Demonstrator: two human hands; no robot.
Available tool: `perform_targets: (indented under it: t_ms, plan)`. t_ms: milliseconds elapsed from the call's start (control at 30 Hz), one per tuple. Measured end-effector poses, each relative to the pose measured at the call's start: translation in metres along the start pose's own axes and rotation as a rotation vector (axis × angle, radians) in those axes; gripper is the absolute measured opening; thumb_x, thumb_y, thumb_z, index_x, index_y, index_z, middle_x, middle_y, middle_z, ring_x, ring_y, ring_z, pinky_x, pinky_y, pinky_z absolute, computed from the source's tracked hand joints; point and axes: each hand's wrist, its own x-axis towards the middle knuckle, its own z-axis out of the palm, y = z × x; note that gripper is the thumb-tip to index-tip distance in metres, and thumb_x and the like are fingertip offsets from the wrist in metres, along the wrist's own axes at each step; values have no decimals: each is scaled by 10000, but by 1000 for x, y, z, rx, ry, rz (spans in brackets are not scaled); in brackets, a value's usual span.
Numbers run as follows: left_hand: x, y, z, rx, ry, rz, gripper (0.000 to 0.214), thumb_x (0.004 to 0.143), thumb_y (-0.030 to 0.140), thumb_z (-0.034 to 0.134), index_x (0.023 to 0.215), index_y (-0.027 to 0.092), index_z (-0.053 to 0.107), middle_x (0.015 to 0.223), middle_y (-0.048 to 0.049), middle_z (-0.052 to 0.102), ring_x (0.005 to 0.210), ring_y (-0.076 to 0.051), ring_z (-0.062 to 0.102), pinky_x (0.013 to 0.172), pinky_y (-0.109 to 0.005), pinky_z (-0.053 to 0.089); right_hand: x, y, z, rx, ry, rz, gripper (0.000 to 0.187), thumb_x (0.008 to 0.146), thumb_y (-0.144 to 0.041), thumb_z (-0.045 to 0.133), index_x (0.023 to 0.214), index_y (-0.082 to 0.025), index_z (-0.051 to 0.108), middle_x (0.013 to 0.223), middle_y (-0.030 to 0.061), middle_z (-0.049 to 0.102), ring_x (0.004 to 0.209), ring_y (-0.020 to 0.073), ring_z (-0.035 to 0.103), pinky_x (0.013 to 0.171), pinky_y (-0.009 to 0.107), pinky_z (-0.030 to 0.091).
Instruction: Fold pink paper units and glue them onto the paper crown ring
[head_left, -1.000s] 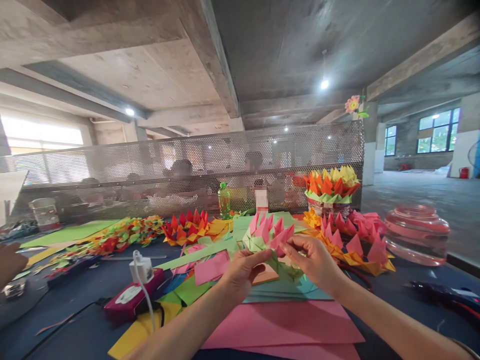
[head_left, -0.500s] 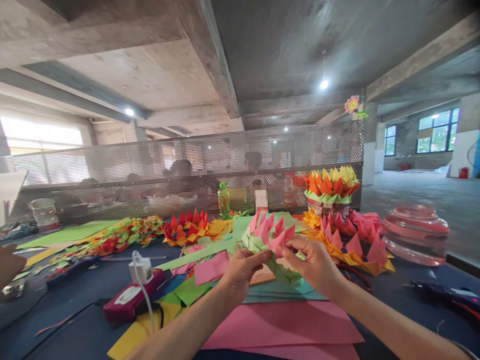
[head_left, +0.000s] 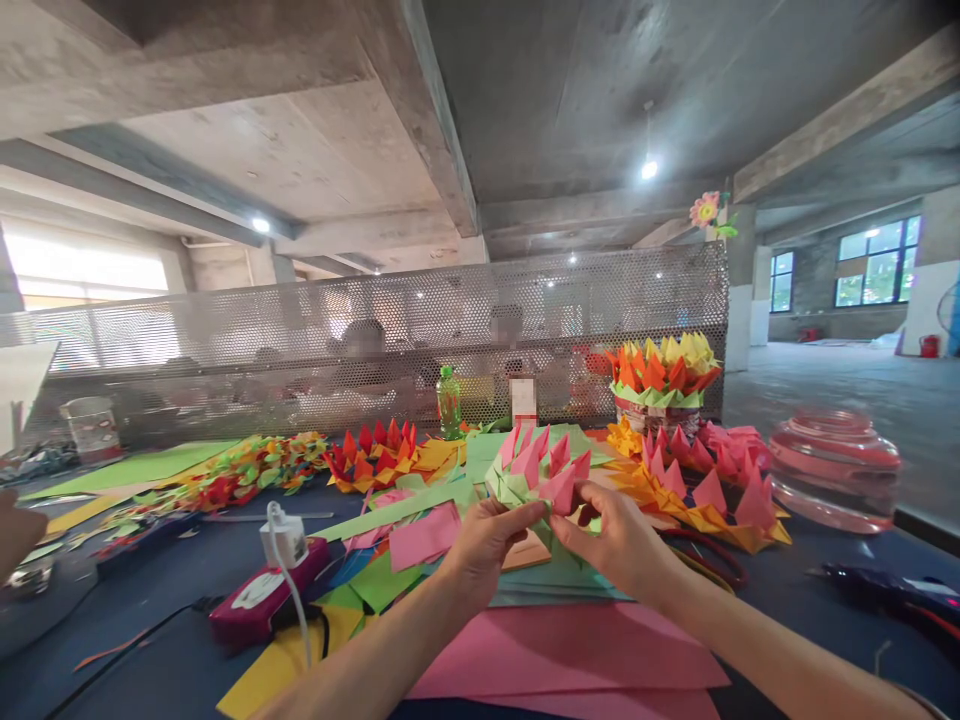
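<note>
A folded paper lotus [head_left: 536, 470] with pink pointed petals and pale green ones at its base is held up above the stacked paper. My left hand [head_left: 487, 545] pinches its lower green edge between thumb and fingers. On the other side, my right hand [head_left: 611, 530] has thumb and index finger closed on the lower right of the same lotus, by a pink petal. The fingertips hide part of the base. Beneath both hands lie pale green sheets and a large pink sheet [head_left: 585, 650].
At left stand a purple power strip [head_left: 262, 600] with a white charger and a heap of paper scraps [head_left: 262, 465]. Finished paper flowers [head_left: 664, 385], a clear jar [head_left: 832, 470] and a dark glue gun [head_left: 885, 590] are at right. A perforated metal screen [head_left: 420, 330] closes the back.
My right fingers have shifted slightly on the lotus, with the thumb moving in lower at its base. My left hand keeps its pinch. A person's hand at the far left edge has moved slightly.
</note>
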Motion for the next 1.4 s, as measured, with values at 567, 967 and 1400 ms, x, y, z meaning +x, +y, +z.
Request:
perform_targets:
  t_ms: [567, 967, 1400]
  plan:
    - [-3, 0, 4, -37, 5, -29, 190, 982, 290, 664, 1081, 128, 660, 1089, -65, 678, 936, -199, 678, 821, -376, 590, -3, 2, 8, 114, -10, 19, 223, 1007, -356, 628, 924, -151, 653, 820, -15, 652, 669, 117, 628, 612, 262, 548]
    - [-4, -2, 3, -139, 21, -71, 203, 984, 286, 659, 1120, 135, 652, 1126, -72, 668, 960, -204, 672, 830, -382, 589, -3, 4, 8, 119, -11, 38, 217, 1004, -360, 632, 958, -151, 664, 839, -11, 664, 695, 130, 644, 650, 286, 561]
    - [-4, -1, 3, -182, 5, -79, 207, 988, 298, 655, 1108, 129, 654, 1093, -69, 674, 928, -197, 677, 816, -373, 592, -4, -1, 9, 101, -17, 33, 249, 1005, -372, 626, 891, -153, 650, 780, -26, 639, 659, 121, 621, 623, 271, 540]
